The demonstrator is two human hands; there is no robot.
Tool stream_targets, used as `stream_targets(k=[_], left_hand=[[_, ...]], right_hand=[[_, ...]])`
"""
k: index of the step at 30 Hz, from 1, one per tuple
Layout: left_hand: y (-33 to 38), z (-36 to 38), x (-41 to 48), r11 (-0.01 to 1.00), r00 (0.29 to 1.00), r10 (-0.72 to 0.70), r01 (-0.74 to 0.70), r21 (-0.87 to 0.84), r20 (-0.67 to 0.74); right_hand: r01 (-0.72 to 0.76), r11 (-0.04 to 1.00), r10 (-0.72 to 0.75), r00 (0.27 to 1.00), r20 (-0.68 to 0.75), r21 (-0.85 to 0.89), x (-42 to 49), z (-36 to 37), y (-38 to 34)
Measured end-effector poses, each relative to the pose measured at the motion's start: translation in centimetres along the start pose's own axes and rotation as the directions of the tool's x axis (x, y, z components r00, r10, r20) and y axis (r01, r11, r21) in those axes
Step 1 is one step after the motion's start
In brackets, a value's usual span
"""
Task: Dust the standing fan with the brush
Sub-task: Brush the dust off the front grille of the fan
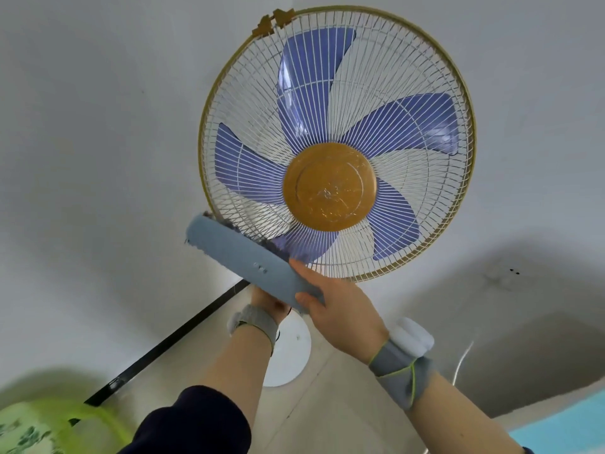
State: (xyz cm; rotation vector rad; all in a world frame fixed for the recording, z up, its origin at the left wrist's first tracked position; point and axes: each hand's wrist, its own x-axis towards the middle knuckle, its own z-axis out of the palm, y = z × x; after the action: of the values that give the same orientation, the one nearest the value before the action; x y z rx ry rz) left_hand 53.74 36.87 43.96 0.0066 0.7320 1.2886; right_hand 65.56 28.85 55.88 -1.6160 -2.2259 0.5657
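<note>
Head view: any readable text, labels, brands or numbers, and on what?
No text can be read anywhere.
Fan hub: faint worn marks, illegible.
Brush: tiny marks on its back, too small to read.
Green bag: blurred print, no words made out.

**Head camera: position and field of view**

A wide-angle camera, worn on the person's head, looks forward and steeply down. The standing fan with blue blades, white wire grille and yellow rim (409, 77) faces the lens at close range, filling the upper centre and right. The left forearm (242, 365) and right forearm (465, 417) enter from the bottom edge. The fan's round white base (291, 355) and the beige floor (343, 404) lie far beneath; the pale wall (82, 126) bows at left.
</note>
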Motion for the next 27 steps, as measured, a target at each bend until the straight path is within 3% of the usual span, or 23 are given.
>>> stream_targets(k=[4, 7, 9, 12, 17, 23, 24, 27], left_hand=[[0.4, 0.2, -0.1, 0.997, 0.994, 0.063, -0.067, 0.037, 0.090], [0.5, 0.5, 0.0, 0.996, 0.998, 0.064, -0.064, 0.055, 0.000], [0.4, 0.2, 0.2, 0.998, 0.999, 0.049, -0.049, 0.042, 0.020], [0.3, -0.3, 0.5, 0.999, 0.997, 0.033, -0.032, -0.012, 0.071], [0.3, -0.4, 0.5, 0.998, 0.995, 0.012, -0.006, -0.065, 0.099], [0.4, -1.3, 0.6, 0.997, 0.989, -0.033, 0.043, -0.066, 0.142], [0.4, -1.3, 0.5, 0.998, 0.988, -0.027, 0.036, -0.057, 0.152], [0.4, -1.2, -0.3, 0.998, 0.983, -0.013, 0.024, -0.055, 0.184]], right_hand=[[0.083, 0.994, -0.072, 0.987, -0.144, 0.074, -0.5, -1.9, -1.9], [0.117, 0.992, -0.124, 0.958, -0.258, -0.044, -0.5, -3.8, -3.6], [0.103, 0.980, -0.152, 0.936, -0.317, -0.168, -0.2, -3.8, -4.2], [-0.009, 0.957, -0.092, 0.938, -0.335, -0.288, 0.5, -1.6, -4.0], [0.000, 0.906, -0.168, 0.918, -0.359, -0.424, 1.2, 1.0, -2.6], [0.050, 0.897, -0.246, 0.881, -0.403, -0.438, 1.3, 2.2, -1.6], [0.035, 0.895, -0.224, 0.897, -0.381, -0.444, 1.1, 2.3, -1.7], [-0.015, 0.918, -0.039, 0.991, -0.128, -0.397, 0.9, 1.8, -2.5]])
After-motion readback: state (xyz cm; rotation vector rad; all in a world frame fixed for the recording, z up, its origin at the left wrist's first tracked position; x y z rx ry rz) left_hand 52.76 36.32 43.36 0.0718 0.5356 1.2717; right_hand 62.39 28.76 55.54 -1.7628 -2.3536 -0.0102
